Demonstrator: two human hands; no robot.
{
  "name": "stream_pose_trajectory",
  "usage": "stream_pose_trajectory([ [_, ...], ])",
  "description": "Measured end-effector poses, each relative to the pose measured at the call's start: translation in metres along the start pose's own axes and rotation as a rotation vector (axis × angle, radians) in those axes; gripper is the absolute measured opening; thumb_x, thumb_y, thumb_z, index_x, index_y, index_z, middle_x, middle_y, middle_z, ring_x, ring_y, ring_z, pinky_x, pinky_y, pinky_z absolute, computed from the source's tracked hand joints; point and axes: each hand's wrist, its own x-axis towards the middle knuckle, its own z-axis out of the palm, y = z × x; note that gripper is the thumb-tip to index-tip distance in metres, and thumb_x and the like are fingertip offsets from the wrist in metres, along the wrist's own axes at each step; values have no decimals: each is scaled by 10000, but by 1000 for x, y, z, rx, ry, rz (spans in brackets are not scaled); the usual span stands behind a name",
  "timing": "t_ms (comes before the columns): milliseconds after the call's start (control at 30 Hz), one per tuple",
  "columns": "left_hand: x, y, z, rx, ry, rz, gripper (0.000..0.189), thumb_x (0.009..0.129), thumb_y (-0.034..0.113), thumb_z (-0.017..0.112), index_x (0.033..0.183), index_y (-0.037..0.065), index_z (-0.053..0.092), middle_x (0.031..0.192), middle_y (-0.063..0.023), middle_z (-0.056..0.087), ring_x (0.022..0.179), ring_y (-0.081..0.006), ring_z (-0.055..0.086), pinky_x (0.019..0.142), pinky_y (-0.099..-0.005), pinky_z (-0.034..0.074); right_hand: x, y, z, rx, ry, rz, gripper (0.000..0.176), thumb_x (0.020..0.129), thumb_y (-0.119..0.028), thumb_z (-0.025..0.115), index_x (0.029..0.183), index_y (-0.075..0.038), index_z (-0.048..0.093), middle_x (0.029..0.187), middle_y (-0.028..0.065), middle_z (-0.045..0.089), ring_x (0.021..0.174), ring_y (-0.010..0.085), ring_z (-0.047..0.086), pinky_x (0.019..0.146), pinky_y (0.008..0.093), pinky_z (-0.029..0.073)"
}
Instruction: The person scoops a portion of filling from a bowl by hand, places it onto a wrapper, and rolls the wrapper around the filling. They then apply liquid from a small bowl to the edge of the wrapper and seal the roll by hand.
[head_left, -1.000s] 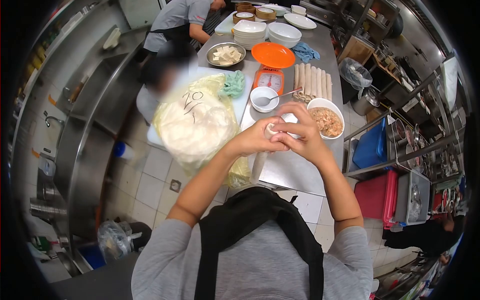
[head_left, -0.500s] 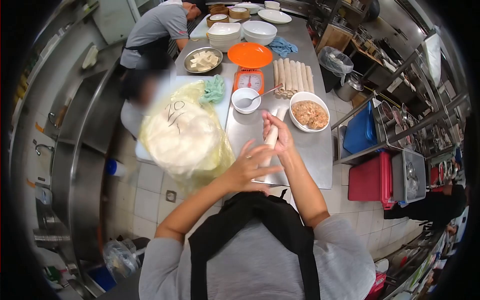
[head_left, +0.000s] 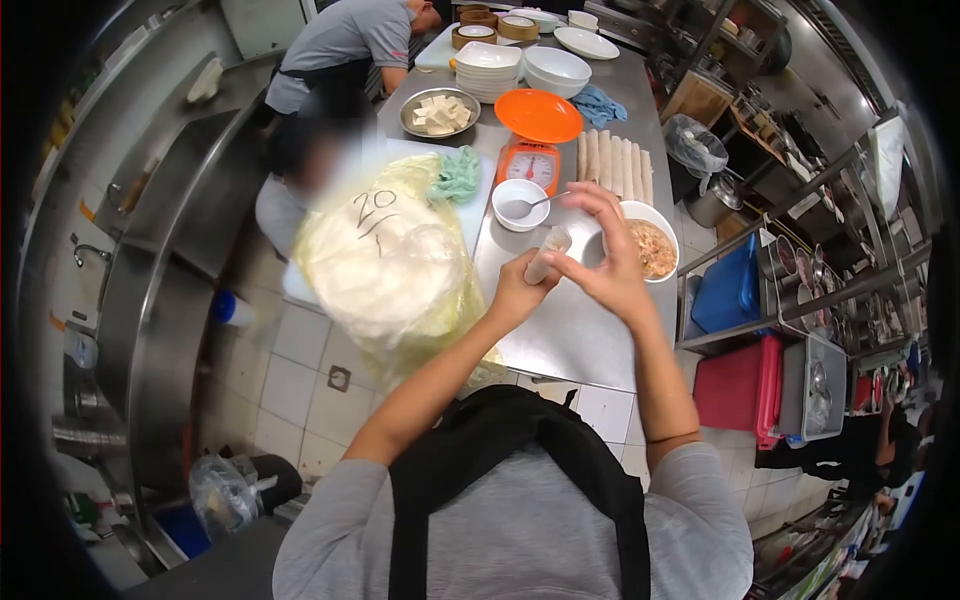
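My left hand is closed around the lower part of a pale, uncooked spring roll, held tilted above the steel table. My right hand has its fingers spread, with the thumb at the roll's side. Its index fingertip is close to the handle of a spoon that rests in a small white bowl. Partly behind that hand stands a white bowl of minced filling. Several finished rolls lie in a row beyond it. A stack of thin white wrappers sits in a yellowish plastic bag on my left.
An orange kitchen scale with an orange plate stands beyond the small bowl. A metal bowl of white cubes, a green cloth and stacked white dishes are farther back. A person bends over the table's far left.
The spring roll has passed from my right hand to my left and is now more upright. My right hand has opened and moved to the right side of the roll. The view has shifted slightly.
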Motion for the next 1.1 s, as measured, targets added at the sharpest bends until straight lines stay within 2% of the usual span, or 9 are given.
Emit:
stream_pose_trajectory([
  [100,0,9,5,-30,2,39,189,795,121,696,915,1,614,755,-57,628,710,-101,564,638,-281,464,6,-9,-24,-464,-228,-113,340,629,-155,790,946,-99,679,1207,122,511,1208,305,445,1038,464,301],
  [233,8,3,4,-38,-43,100,186,819,156,691,906,8,619,730,-34,619,668,-93,553,594,-272,452,11,4,-20,-465,-324,-158,173,640,-137,764,790,-82,697,1175,113,520,1220,304,432,1048,498,261],
  [333,8,6,-4,-149,-110,-158,206,855,212,676,865,20,604,644,-5,568,559,-70,510,515,-244,424,23,25,-9,-381,-396,-173,150,677,-127,741,813,-78,702,1163,109,524,1214,298,433,1027,500,288],
  [433,1,18,-21,-325,69,-249,214,891,242,634,869,37,579,585,23,491,486,-59,447,484,-229,413,33,80,22,227,-68,234,174,712,-201,737,833,-79,709,1167,106,527,1223,284,425,1032,510,292],
  [500,-6,22,-37,-327,108,-275,225,890,251,636,854,40,570,570,24,475,474,-60,439,482,-233,418,23,134,54,-521,-189,139,264,740,-318,728,894,-104,713,1193,119,518,1245,283,400,1026,553,286],
  [600,-10,18,-51,-303,157,-318,244,886,268,641,840,42,562,559,25,460,461,-61,430,483,-234,421,-4,159,95,-916,-339,59,343,740,-397,716,956,-130,703,1215,136,504,1248,292,381,994,591,288],
  [733,-9,10,-55,-284,142,-350,237,882,255,645,825,46,550,556,29,452,457,-60,429,481,-229,419,-2,167,103,-902,-453,84,368,729,-405,721,970,-127,705,1272,150,475,1258,304,359,953,628,292],
  [1000,4,2,-45,-232,93,-420,231,876,239,642,810,46,533,566,31,454,453,-58,434,446,-223,401,42,152,67,135,-21,289,148,751,-179,731,791,-37,715,1164,161,533,1040,330,538,915,363,418],
  [1100,10,2,-38,-101,77,-401,229,868,240,639,804,48,533,572,30,456,458,-58,440,436,-224,401,47,93,51,-48,-130,116,207,736,-228,751,772,-32,692,1077,144,543,1012,318,523,866,372,418],
])
